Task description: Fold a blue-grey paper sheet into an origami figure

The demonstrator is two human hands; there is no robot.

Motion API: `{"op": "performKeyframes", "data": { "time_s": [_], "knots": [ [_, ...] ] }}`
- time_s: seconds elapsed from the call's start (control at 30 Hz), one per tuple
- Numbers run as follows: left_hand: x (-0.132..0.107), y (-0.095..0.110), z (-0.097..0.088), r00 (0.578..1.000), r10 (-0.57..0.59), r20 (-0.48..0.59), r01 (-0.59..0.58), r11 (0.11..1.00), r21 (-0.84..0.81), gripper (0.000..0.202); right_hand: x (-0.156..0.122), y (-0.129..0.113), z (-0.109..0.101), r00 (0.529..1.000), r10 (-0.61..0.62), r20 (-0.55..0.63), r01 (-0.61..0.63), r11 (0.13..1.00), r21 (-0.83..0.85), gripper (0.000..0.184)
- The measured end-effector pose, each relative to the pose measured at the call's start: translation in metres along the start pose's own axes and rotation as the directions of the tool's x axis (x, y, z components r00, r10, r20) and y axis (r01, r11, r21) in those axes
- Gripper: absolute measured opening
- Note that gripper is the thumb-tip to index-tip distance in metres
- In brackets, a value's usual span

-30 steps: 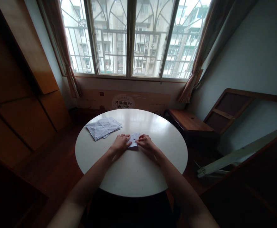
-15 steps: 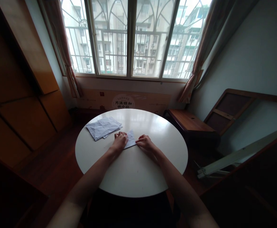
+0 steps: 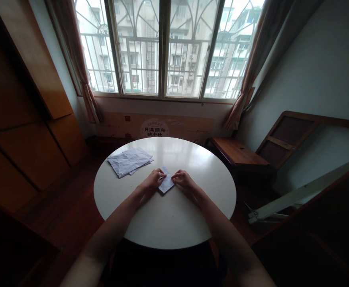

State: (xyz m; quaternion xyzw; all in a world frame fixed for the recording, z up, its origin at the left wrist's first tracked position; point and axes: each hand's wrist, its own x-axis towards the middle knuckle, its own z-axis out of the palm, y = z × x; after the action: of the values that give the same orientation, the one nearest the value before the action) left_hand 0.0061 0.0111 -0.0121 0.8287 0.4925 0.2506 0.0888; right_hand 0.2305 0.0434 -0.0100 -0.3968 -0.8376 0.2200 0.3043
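Note:
A small folded sheet of pale bluish paper (image 3: 166, 185) lies between my two hands near the middle of the round white table. My left hand (image 3: 155, 178) is closed on its left edge, thumb on top. On the opposite edge, the fingers of my right hand (image 3: 183, 179) pinch the paper. The paper is turned at an angle, one corner pointing toward me. Parts of its left and right edges are hidden under my fingers. Beyond my left hand sits a loose stack of creased paper sheets (image 3: 129, 161).
The round white table (image 3: 168, 223) stands before a barred window (image 3: 162, 52). A long printed box (image 3: 186, 123) is below the sill. A low wooden bench (image 3: 240, 151) stands right of the table, and wooden cabinets (image 3: 34, 155) line the left.
The folded paper has turned so that a corner points toward me. My left hand has shifted slightly right and nearer, its fingers now gripping the edge. The stack has not moved.

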Motion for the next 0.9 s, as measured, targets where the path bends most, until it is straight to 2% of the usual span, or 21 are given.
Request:
{"op": "performKeyframes", "data": {
  "time_s": [0.17, 0.37, 0.7, 0.8, 0.9],
  "knots": [
    [-0.003, 0.007, -0.008, 0.998, -0.069, -0.010, 0.069, 0.997, 0.023, 0.030, 0.001, -0.001, -0.001, 1.000, 0.005, 0.025, -0.005, 1.000, -0.009, 0.018],
    [-0.004, 0.017, -0.019, 0.979, -0.196, 0.059, 0.193, 0.980, 0.049, 0.034, 0.001, 0.000, -0.001, 1.000, 0.004, 0.031, -0.004, 1.000, 0.000, 0.019],
    [-0.004, 0.013, -0.016, 0.985, -0.165, 0.045, 0.163, 0.985, 0.052, 0.034, 0.001, -0.008, -0.003, 0.997, 0.048, 0.056, -0.046, 0.998, -0.048, 0.020],
    [-0.003, 0.012, -0.016, 0.992, -0.118, 0.032, 0.117, 0.993, 0.025, 0.037, -0.001, -0.015, -0.005, 0.994, 0.112, 0.009, -0.110, 0.985, -0.135, 0.023],
    [-0.003, 0.014, -0.017, 0.995, -0.045, 0.088, 0.048, 0.998, -0.029, 0.045, -0.002, -0.020, -0.008, 0.982, 0.183, -0.055, -0.190, 0.958, -0.213, 0.023]
  ]
}}
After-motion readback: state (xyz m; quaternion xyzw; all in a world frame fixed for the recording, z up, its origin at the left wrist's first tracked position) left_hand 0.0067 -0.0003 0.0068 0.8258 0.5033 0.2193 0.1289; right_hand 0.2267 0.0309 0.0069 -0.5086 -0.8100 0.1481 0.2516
